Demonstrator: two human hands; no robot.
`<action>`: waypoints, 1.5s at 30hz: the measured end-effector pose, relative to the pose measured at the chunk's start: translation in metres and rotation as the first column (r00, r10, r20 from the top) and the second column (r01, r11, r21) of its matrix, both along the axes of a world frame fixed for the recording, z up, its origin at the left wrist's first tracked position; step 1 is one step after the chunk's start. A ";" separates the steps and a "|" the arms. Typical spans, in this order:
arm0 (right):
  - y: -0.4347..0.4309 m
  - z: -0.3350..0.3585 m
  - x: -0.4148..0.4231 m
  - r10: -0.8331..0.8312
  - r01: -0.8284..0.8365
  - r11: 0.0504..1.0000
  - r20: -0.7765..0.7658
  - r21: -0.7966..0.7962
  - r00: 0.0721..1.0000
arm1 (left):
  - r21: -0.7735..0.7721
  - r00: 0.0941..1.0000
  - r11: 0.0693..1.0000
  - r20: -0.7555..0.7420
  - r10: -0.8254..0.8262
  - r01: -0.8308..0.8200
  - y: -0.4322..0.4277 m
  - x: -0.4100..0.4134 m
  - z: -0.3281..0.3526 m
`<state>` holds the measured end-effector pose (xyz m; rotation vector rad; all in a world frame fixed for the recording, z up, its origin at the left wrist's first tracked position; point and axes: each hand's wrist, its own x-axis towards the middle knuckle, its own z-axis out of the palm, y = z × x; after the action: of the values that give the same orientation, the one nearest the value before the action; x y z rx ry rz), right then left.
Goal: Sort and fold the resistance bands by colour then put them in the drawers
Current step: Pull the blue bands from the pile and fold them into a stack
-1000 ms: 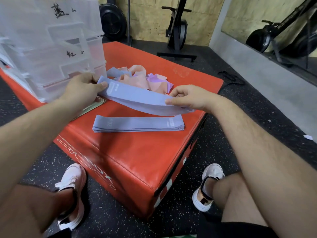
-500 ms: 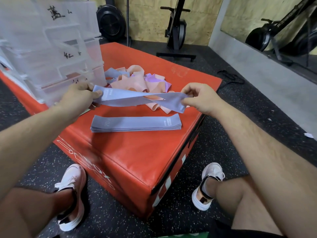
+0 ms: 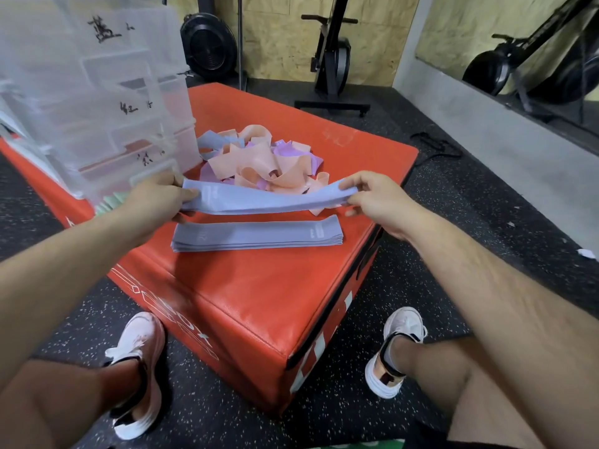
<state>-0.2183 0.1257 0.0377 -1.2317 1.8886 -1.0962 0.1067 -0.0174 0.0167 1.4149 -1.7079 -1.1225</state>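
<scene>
You hold one blue resistance band [image 3: 269, 200] stretched flat between both hands, just above the red plyo box [image 3: 259, 303]. Your left hand [image 3: 155, 199] pinches its left end, with the thumb on top and the other fingers curled under it. Your right hand [image 3: 379, 199] pinches the right end between thumb and fingertips, the remaining fingers loosely bent. Below the band, towards the front of the box, lies a neat stack of folded blue bands [image 3: 256, 236], so the blue colour is partly done. Behind the held band there is a loose pile of unsorted bands [image 3: 269, 160], mostly peach and purple with a few blue ones, all tangled. This is the bigger part of the work that is left. Some green bands [image 3: 111, 202] show at the foot of the clear plastic drawer unit [image 3: 97, 108], half hidden by your left wrist, and I cannot tell if they are folded. The drawers carry handwritten labels, but what is inside them I cannot make out. By my judgement the task is in its early part: one colour is in progress, the others are not sorted, and the folded stack is not yet in a drawer.
</scene>
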 end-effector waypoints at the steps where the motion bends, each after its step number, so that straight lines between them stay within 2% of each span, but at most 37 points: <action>1: -0.001 -0.002 -0.001 0.013 -0.014 1.000 0.043 0.019 0.999 | 0.008 1.000 1.000 0.011 0.012 -0.013 0.001 0.000 -0.001; 4: -0.004 -0.004 0.000 -0.016 0.012 0.999 0.093 0.048 0.995 | 0.042 0.998 0.998 0.045 0.048 -0.050 0.001 0.004 -0.004; 6: -0.005 -0.009 0.000 -0.028 0.034 0.996 -0.075 0.081 0.997 | 0.067 0.996 0.995 0.060 0.065 -0.069 0.000 0.008 -0.008; 9: -0.005 -0.024 0.002 0.048 0.005 0.990 -0.359 0.144 0.932 | 0.083 0.992 0.994 0.115 0.061 -0.071 0.000 0.010 -0.015; 12: -0.003 -0.031 0.007 0.102 -0.023 0.985 -0.471 0.169 0.876 | 0.015 0.973 0.999 0.230 0.027 -0.032 0.003 0.013 -0.022; 14: -0.003 -0.031 0.009 0.104 -0.024 0.985 -0.467 0.174 0.878 | -0.080 0.931 0.997 0.364 0.010 0.021 0.005 0.016 -0.024; 16: -0.002 -0.030 0.010 0.110 -0.029 0.983 -0.458 0.181 0.882 | -0.117 0.902 0.991 0.432 -0.010 0.066 0.006 0.018 -0.026; 26: -0.001 -0.033 0.012 0.164 -0.049 0.962 -0.427 0.269 0.889 | -0.198 0.857 0.967 0.515 -0.037 0.160 0.002 0.025 -0.034; 31: -0.005 -0.042 0.005 0.288 -0.166 0.954 -0.595 0.251 0.750 | -0.346 0.790 0.885 0.611 -0.040 0.312 -0.005 0.029 -0.046; 34: -0.004 -0.041 0.002 0.456 -0.300 0.888 -0.582 0.349 0.673 | -0.261 0.690 0.813 0.690 -0.219 0.520 -0.005 0.028 -0.047; 36: -0.004 -0.041 0.001 0.494 -0.328 0.868 -0.580 0.373 0.648 | -0.195 0.632 0.774 0.709 -0.313 0.602 -0.003 0.026 -0.048; 45: -0.009 -0.048 -0.005 0.477 -0.335 0.878 -0.571 0.342 0.668 | -0.228 0.656 0.746 0.670 -0.346 0.626 -0.004 0.020 -0.048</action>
<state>-0.2235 0.1164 -0.0106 -1.9555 1.9615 -0.2070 0.1267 -0.0211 -0.0314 1.0580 -2.7361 -0.4518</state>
